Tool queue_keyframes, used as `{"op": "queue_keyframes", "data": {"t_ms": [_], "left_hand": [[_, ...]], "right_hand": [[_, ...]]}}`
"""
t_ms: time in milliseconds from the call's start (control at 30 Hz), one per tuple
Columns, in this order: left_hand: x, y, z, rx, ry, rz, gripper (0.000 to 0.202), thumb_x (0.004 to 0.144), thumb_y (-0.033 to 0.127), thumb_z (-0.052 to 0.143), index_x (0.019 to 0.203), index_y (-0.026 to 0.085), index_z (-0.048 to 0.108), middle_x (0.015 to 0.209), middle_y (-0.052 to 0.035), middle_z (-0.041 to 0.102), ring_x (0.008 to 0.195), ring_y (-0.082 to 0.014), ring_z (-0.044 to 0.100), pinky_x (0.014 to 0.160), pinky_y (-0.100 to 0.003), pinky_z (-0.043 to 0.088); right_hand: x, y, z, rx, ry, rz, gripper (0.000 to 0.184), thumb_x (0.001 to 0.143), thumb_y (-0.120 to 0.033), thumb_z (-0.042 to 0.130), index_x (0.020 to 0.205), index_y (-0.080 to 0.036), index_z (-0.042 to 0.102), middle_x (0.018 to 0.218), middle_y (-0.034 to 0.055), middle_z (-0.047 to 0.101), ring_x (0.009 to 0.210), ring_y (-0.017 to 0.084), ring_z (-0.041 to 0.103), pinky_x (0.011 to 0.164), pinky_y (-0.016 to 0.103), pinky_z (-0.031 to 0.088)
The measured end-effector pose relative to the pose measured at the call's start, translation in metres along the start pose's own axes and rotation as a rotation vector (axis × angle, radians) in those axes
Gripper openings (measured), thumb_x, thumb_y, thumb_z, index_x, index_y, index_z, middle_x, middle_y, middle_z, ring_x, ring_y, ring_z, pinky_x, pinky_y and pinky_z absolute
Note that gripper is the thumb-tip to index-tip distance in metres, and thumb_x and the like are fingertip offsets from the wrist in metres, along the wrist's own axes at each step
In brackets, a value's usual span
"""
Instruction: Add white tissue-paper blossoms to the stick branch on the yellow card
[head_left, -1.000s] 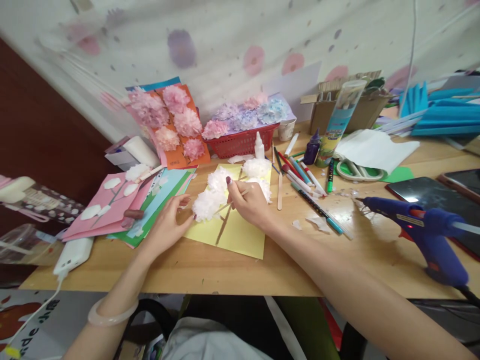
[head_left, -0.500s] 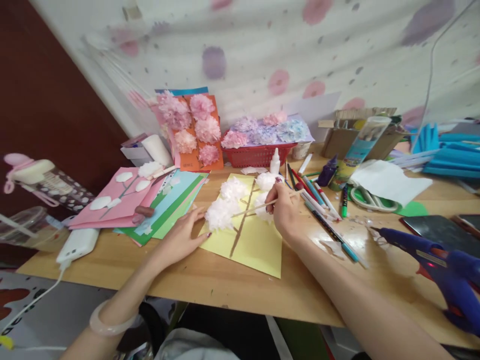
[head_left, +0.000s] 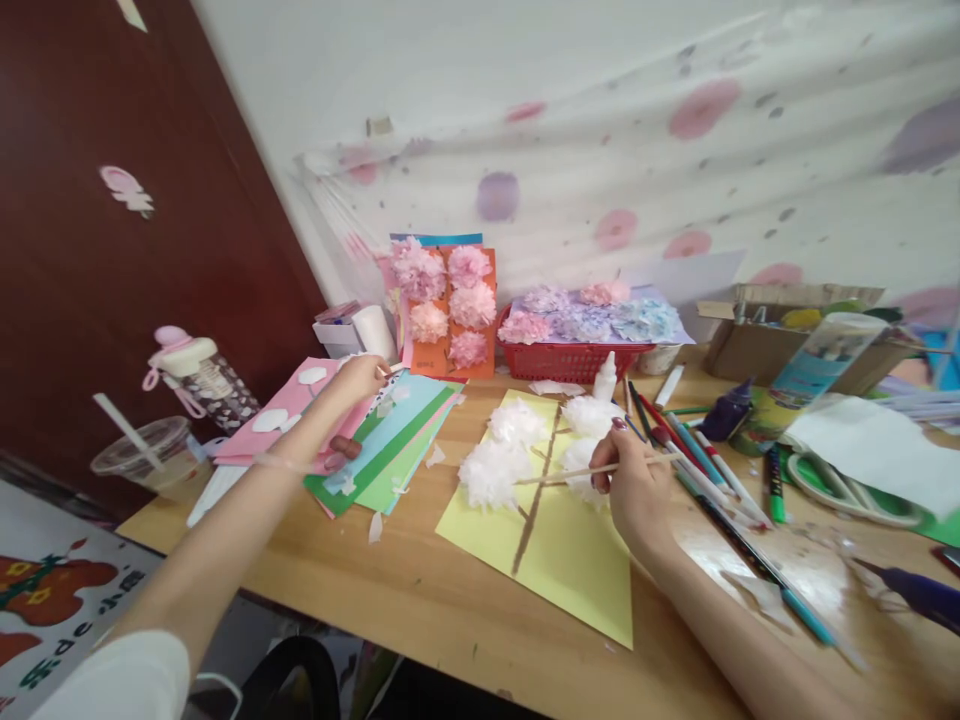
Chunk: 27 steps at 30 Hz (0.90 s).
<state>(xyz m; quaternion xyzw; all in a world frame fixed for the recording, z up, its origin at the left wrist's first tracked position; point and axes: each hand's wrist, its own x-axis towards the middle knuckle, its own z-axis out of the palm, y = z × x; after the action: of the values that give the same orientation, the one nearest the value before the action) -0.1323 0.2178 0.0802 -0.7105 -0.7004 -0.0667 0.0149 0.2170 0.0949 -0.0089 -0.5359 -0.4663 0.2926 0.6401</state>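
My right hand (head_left: 634,485) pinches a thin wooden stick (head_left: 559,476) over the yellow paper (head_left: 574,565). The stick's left tip is by a white tissue-paper flower (head_left: 491,474), one of several puffs on the sheet along a brown painted branch (head_left: 529,525). On the left, my left hand (head_left: 361,380) has reached over the pink paper (head_left: 319,362) with white cut-out shapes. Its fingers look closed at the sheet's far edge, beside a pale stick-like piece (head_left: 394,369); what they hold is hidden.
Colored sheets (head_left: 405,440) lie left of the yellow paper. Behind are a red basket (head_left: 574,362) of paper flowers and a white glue bottle (head_left: 604,378). Markers (head_left: 724,465), scissors (head_left: 847,490) and a glue gun (head_left: 915,590) are rightward. A drink cup (head_left: 154,450) and bottle (head_left: 206,375) stand left.
My left hand has left the yellow paper's edge and moved away to the far left, over the pink paper. My right hand keeps the stick by the white flowers. The view has turned left.
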Motion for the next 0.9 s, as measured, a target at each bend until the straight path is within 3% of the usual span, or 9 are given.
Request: {"op": "queue_keyframes", "data": {"t_ms": [100, 200, 300, 400, 567, 667, 733, 833, 900], "left_hand": [[0.023, -0.007, 0.013, 0.074, -0.15, -0.001, 0.021, 0.079, 0.012, 0.063, 0.099, 0.012, 0.068, 0.1, -0.0092, 0.071, 0.097, -0.0251, 0.065, 0.083, -0.033, 0.05], [0.031, -0.011, 0.031, 0.118, -0.26, -0.019, 0.031, 0.088, 0.029, 0.062, 0.115, 0.014, 0.06, 0.115, -0.0096, 0.063, 0.1, -0.023, 0.063, 0.085, -0.041, 0.053], [0.032, -0.013, 0.039, 0.131, -0.301, -0.03, 0.036, 0.092, 0.036, 0.057, 0.123, 0.017, 0.055, 0.122, -0.0098, 0.059, 0.103, -0.022, 0.061, 0.086, -0.044, 0.054], [0.03, -0.014, 0.03, 0.106, -0.297, -0.011, 0.031, 0.085, 0.028, 0.064, 0.112, 0.013, 0.061, 0.108, -0.0081, 0.065, 0.094, -0.0215, 0.064, 0.08, -0.037, 0.053], [0.019, -0.009, -0.007, -0.023, -0.304, 0.088, 0.03, 0.064, 0.017, 0.063, 0.093, 0.013, 0.069, 0.073, -0.0007, 0.066, 0.073, -0.0197, 0.063, 0.064, -0.025, 0.046], [-0.003, 0.01, -0.022, -0.19, -0.329, 0.19, 0.03, 0.069, 0.028, 0.057, 0.094, 0.018, 0.071, 0.075, -0.0002, 0.069, 0.072, -0.017, 0.062, 0.064, -0.024, 0.046], [-0.025, 0.033, -0.021, -0.544, -0.378, 0.299, 0.026, 0.07, 0.033, 0.061, 0.088, 0.019, 0.073, 0.081, -0.0023, 0.072, 0.075, -0.0175, 0.064, 0.069, -0.026, 0.048], [-0.061, 0.075, -0.002, -0.948, -0.347, 0.351, 0.017, 0.069, 0.033, 0.069, 0.081, 0.02, 0.072, 0.085, -0.0026, 0.074, 0.082, -0.0173, 0.066, 0.08, -0.029, 0.05], [-0.081, 0.1, 0.017, -1.1, -0.317, 0.299, 0.017, 0.069, 0.031, 0.071, 0.081, 0.02, 0.071, 0.084, -0.0025, 0.074, 0.08, -0.0161, 0.066, 0.078, -0.029, 0.05]], "right_hand": [[0.0, -0.002, -0.001, -0.009, 0.012, 0.011, 0.05, 0.089, -0.04, 0.043, 0.043, -0.02, 0.05, 0.036, -0.0015, 0.045, 0.039, 0.012, 0.043, 0.047, 0.026, 0.033], [-0.001, -0.005, -0.001, -0.018, -0.003, 0.017, 0.051, 0.089, -0.041, 0.042, 0.043, -0.021, 0.049, 0.037, -0.0016, 0.045, 0.039, 0.012, 0.043, 0.046, 0.026, 0.033], [-0.003, -0.008, 0.0, -0.043, -0.024, 0.019, 0.053, 0.09, -0.044, 0.042, 0.042, -0.021, 0.05, 0.036, -0.0012, 0.045, 0.04, 0.013, 0.045, 0.047, 0.027, 0.033], [-0.003, -0.007, 0.0, -0.04, -0.021, 0.028, 0.053, 0.09, -0.044, 0.042, 0.043, -0.021, 0.05, 0.036, -0.0015, 0.045, 0.04, 0.013, 0.045, 0.047, 0.027, 0.034], [0.0, -0.001, 0.001, 0.048, 0.002, 0.047, 0.052, 0.09, -0.044, 0.042, 0.044, -0.021, 0.049, 0.037, -0.0013, 0.046, 0.039, 0.013, 0.045, 0.047, 0.027, 0.034], [0.003, 0.001, 0.004, 0.152, 0.006, 0.075, 0.048, 0.09, -0.046, 0.043, 0.049, -0.021, 0.051, 0.041, -0.0003, 0.052, 0.041, 0.014, 0.049, 0.048, 0.027, 0.037], [0.005, 0.001, 0.006, 0.231, -0.008, 0.099, 0.044, 0.088, -0.049, 0.046, 0.054, -0.021, 0.053, 0.044, 0.0001, 0.054, 0.042, 0.014, 0.051, 0.047, 0.027, 0.039], [0.006, 0.001, 0.008, 0.304, -0.042, 0.115, 0.043, 0.086, -0.051, 0.048, 0.055, -0.021, 0.053, 0.043, -0.0004, 0.053, 0.04, 0.014, 0.05, 0.045, 0.027, 0.04], [0.007, 0.003, 0.007, 0.303, -0.056, 0.114, 0.044, 0.086, -0.052, 0.047, 0.053, -0.022, 0.05, 0.041, -0.0009, 0.051, 0.038, 0.014, 0.048, 0.043, 0.027, 0.039]]}}
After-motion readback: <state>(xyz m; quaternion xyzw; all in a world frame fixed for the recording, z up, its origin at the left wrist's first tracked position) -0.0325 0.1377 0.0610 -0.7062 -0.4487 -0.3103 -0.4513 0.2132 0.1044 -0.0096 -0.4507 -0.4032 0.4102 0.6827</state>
